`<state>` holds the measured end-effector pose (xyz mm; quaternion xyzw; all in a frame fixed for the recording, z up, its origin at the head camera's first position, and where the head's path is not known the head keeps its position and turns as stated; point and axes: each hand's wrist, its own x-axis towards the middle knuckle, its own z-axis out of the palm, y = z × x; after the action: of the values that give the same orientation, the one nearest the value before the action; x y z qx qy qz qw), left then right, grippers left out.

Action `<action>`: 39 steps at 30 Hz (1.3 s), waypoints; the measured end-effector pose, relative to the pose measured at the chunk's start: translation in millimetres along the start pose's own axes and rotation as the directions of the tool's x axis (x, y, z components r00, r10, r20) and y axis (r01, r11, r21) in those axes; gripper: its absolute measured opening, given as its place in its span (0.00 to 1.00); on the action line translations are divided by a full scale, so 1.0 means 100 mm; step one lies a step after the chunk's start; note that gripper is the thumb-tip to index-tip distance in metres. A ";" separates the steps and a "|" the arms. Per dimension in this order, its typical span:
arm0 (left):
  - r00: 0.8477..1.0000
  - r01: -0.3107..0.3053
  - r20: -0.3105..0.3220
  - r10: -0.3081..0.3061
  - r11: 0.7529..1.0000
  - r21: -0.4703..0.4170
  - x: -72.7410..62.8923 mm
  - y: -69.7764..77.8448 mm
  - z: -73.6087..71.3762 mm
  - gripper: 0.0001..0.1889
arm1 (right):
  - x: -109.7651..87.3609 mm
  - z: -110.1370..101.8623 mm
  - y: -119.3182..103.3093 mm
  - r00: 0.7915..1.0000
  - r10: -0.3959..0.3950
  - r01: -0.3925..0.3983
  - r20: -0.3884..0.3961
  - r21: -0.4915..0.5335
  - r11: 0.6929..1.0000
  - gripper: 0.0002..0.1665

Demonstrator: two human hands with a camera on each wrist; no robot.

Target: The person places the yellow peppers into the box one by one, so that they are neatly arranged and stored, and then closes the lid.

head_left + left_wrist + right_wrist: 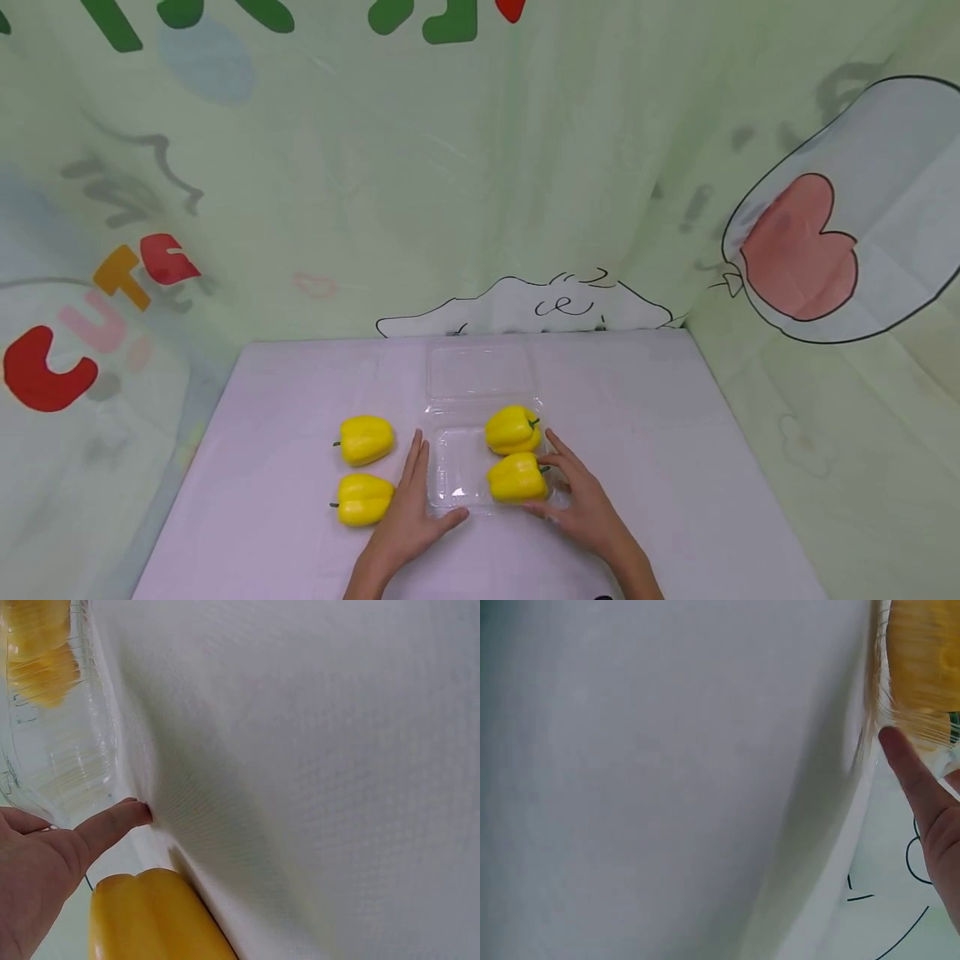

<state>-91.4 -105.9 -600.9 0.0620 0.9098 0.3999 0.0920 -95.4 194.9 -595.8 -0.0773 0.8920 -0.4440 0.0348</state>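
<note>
A clear plastic clamshell container [467, 467] lies with its lid [480, 372] folded back. Two yellow bell peppers sit in its right half, a rear one [512, 429] and a front one [517, 478]. My left hand [408, 517] is along the container's left side, fingers straight and thumb spread by the front corner, holding nothing. Around the right side, next to the front pepper, is my right hand [585, 504] with its fingers spread. In the right wrist view an extended finger [911, 769] is right at the container's corner, outside its ribbed wall.
Left of the container two more yellow bell peppers lie on the white-covered table [285, 400], one behind [366, 440] and one in front [363, 500] close beside my left hand. A printed cloth curtain [450, 192] stands along the table's back and sides.
</note>
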 end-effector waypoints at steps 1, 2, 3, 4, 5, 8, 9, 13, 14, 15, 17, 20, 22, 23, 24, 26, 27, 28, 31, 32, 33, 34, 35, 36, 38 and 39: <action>1.000 -0.001 0.000 0.001 1.000 0.000 0.00 0.00 0.00 0.65 | 0.00 0.01 0.00 1.000 0.007 -0.007 -0.003 0.009 1.000 0.40; 1.000 -0.005 -0.001 0.005 1.000 0.000 0.00 0.00 0.01 0.65 | 0.00 0.02 0.00 1.000 0.015 -0.015 -0.004 0.021 1.000 0.41; 1.000 -0.006 -0.002 0.006 1.000 -0.001 0.00 0.00 0.01 0.65 | 0.01 0.03 -0.01 1.000 0.022 -0.022 -0.006 0.027 0.999 0.42; 1.000 -0.005 -0.002 0.005 1.000 -0.001 0.00 0.00 0.01 0.65 | 0.01 0.04 -0.01 0.999 0.033 -0.033 -0.008 0.029 0.999 0.43; 1.000 -0.007 -0.005 0.007 1.000 -0.004 0.00 0.00 0.01 0.65 | 0.01 0.04 -0.01 0.999 0.047 -0.046 -0.006 0.035 0.998 0.43; 1.000 -0.009 -0.007 0.008 1.000 -0.008 -0.01 0.00 0.01 0.65 | 0.01 0.06 -0.02 0.997 0.081 -0.081 -0.008 0.012 0.997 0.45; 1.000 -0.007 -0.006 0.007 1.000 -0.010 -0.01 0.00 0.01 0.65 | 0.01 0.07 -0.02 0.996 0.089 -0.089 -0.010 -0.004 0.996 0.46; 1.000 -0.003 0.001 0.003 1.000 -0.018 -0.01 0.00 0.00 0.65 | 0.01 0.08 -0.03 0.994 0.109 -0.109 -0.023 -0.025 0.994 0.47; 1.000 -0.002 0.002 0.002 1.000 -0.018 -0.01 0.00 -0.01 0.66 | 0.01 0.09 -0.03 0.993 0.113 -0.113 -0.024 -0.021 0.993 0.47; 1.000 -0.002 0.002 0.002 1.000 -0.021 0.00 -0.01 -0.01 0.66 | 0.01 0.10 -0.03 0.993 0.115 -0.115 -0.027 -0.017 0.993 0.47; 1.000 -0.002 0.003 0.002 1.000 -0.025 0.00 -0.01 -0.02 0.66 | 0.00 0.10 -0.04 0.993 0.113 -0.113 -0.035 -0.010 0.994 0.47; 1.000 -0.002 0.005 0.002 0.999 -0.032 0.00 -0.02 -0.02 0.66 | -0.01 0.10 -0.05 0.993 0.111 -0.111 -0.049 -0.006 0.994 0.47; 1.000 -0.002 0.007 0.003 0.999 -0.038 0.01 -0.02 -0.02 0.66 | -0.01 0.11 -0.06 0.992 0.115 -0.115 -0.057 -0.003 0.993 0.46; 1.000 0.000 0.011 0.001 0.999 -0.040 0.01 -0.02 -0.02 0.66 | -0.01 0.11 -0.06 0.991 0.121 -0.122 -0.058 -0.004 0.993 0.46; 1.000 0.001 0.014 -0.001 0.999 -0.043 0.01 -0.02 -0.02 0.66 | -0.02 0.11 -0.06 0.990 0.126 -0.127 -0.060 -0.006 0.992 0.46; 1.000 0.005 0.021 -0.004 0.999 -0.047 0.01 -0.01 -0.02 0.66 | -0.02 0.12 -0.07 0.988 0.138 -0.139 -0.063 -0.006 0.990 0.46; 1.000 0.008 0.024 -0.007 0.999 -0.049 0.01 -0.01 -0.02 0.66 | -0.02 0.12 -0.07 0.988 0.138 -0.139 -0.064 -0.005 0.990 0.46; 1.000 0.011 0.028 -0.010 0.999 -0.050 0.01 0.00 -0.02 0.66 | -0.02 0.13 -0.07 0.988 0.140 -0.140 -0.066 0.000 0.990 0.46; 0.999 0.024 0.035 -0.022 0.998 -0.053 0.02 0.03 -0.03 0.67 | -0.02 0.13 -0.08 0.989 0.131 -0.130 -0.072 0.007 0.991 0.47; 0.999 0.027 0.037 -0.025 0.998 -0.051 0.01 0.04 -0.03 0.66 | -0.02 0.13 -0.08 0.989 0.126 -0.126 -0.076 0.010 0.992 0.47; 0.999 0.028 0.037 -0.026 0.999 -0.047 0.01 0.05 -0.04 0.66 | -0.02 0.13 -0.08 0.989 0.123 -0.122 -0.079 0.014 0.992 0.48; 0.999 0.026 0.037 -0.024 0.999 -0.040 0.00 0.07 -0.04 0.66 | -0.02 0.13 -0.07 0.989 0.122 -0.121 -0.082 0.013 0.993 0.48; 0.999 0.024 0.035 -0.023 0.999 -0.031 -0.01 0.09 -0.06 0.64 | -0.03 0.13 -0.07 0.989 0.121 -0.120 -0.084 0.016 0.993 0.49; 0.999 0.018 0.029 -0.018 1.000 -0.021 -0.03 0.10 -0.08 0.63 | -0.03 0.13 -0.07 0.989 0.121 -0.120 -0.085 0.018 0.993 0.49; 1.000 0.009 -0.002 -0.009 1.000 -0.003 -0.09 0.16 -0.16 0.58 | -0.04 0.13 -0.07 0.989 0.119 -0.118 -0.086 0.024 0.993 0.49; 1.000 0.002 -0.026 -0.001 1.000 0.010 -0.13 0.19 -0.22 0.55 | -0.04 0.14 -0.07 0.989 0.119 -0.117 -0.086 0.027 0.993 0.49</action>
<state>-82.4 -111.5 -571.2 0.0565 0.9130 0.3960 0.0800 -89.0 180.6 -598.3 -0.0043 0.8907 -0.4540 0.0227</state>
